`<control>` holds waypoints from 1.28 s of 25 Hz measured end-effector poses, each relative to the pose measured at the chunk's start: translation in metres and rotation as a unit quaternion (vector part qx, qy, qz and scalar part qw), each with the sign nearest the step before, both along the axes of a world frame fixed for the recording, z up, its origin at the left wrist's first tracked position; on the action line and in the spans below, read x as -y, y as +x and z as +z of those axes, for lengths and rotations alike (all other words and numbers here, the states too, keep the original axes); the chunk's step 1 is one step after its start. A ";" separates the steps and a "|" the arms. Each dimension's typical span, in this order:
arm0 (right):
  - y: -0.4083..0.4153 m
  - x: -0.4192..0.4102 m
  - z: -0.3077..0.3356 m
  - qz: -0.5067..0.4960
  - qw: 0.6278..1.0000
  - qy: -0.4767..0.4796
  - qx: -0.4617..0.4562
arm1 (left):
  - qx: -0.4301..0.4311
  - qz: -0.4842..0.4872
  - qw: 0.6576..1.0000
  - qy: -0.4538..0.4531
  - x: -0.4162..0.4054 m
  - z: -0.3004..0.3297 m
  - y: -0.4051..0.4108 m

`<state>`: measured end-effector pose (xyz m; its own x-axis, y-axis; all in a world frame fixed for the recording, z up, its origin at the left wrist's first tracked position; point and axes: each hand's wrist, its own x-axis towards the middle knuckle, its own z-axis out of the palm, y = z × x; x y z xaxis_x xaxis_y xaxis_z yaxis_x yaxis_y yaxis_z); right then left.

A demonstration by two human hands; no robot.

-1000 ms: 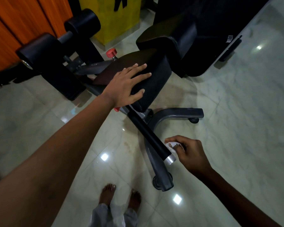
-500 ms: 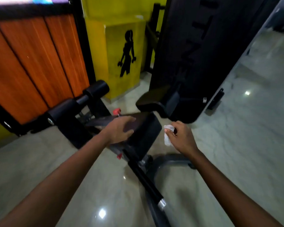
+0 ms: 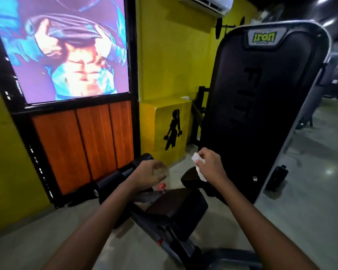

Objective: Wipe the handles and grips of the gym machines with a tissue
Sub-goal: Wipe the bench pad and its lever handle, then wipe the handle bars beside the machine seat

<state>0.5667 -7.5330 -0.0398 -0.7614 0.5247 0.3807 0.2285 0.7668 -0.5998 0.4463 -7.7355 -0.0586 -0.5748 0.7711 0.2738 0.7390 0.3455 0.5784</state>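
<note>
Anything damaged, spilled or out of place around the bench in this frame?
Nothing stands out. The bench pad looks intact, the floor shows no spill. The right hand pinches the tissue in the air; the left hand hovers, blurred, touching nothing.

Both forearms are bare from the bottom edge of the view up to the wrists, with no sleeve showing on either. The left hand (image 3: pixel 151 173) and the right hand (image 3: pixel 210 165) are bare too: no glove, ring, watch or band. The left fingers (image 3: pixel 161 168) are motion-blurred.
</note>
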 end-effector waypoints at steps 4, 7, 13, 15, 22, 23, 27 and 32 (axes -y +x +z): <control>-0.023 0.032 0.017 0.039 0.999 0.022 -0.016 | -0.004 0.039 0.999 0.023 0.042 0.021 -0.002; -0.052 0.070 0.027 0.083 0.995 0.042 -0.019 | -0.009 0.086 0.996 0.030 0.090 0.030 -0.009; -0.113 0.185 0.045 0.213 0.975 0.032 -0.050 | -0.012 0.230 0.973 0.031 0.220 0.043 -0.029; -0.133 0.232 0.047 0.256 0.964 0.032 -0.057 | -0.009 0.280 0.960 0.032 0.268 0.046 -0.031; -0.169 0.368 0.041 0.367 0.928 0.041 -0.057 | 0.028 0.391 0.920 0.014 0.405 0.049 -0.009; -0.171 0.382 0.040 0.379 0.922 0.041 -0.061 | 0.030 0.403 0.915 0.013 0.419 0.048 -0.005; -0.179 0.425 0.038 0.408 0.910 0.046 -0.057 | 0.032 0.438 0.898 0.011 0.458 0.042 0.010; -0.186 0.471 0.030 0.466 0.883 0.044 -0.037 | 0.034 0.468 0.883 0.018 0.497 0.028 0.019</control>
<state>0.3805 -8.0042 -0.0102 -0.8185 -0.3500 0.4556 -0.5632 0.6454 -0.5160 0.4657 -8.2320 -0.0302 -0.9716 -0.0585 0.2293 0.1034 0.7665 0.6339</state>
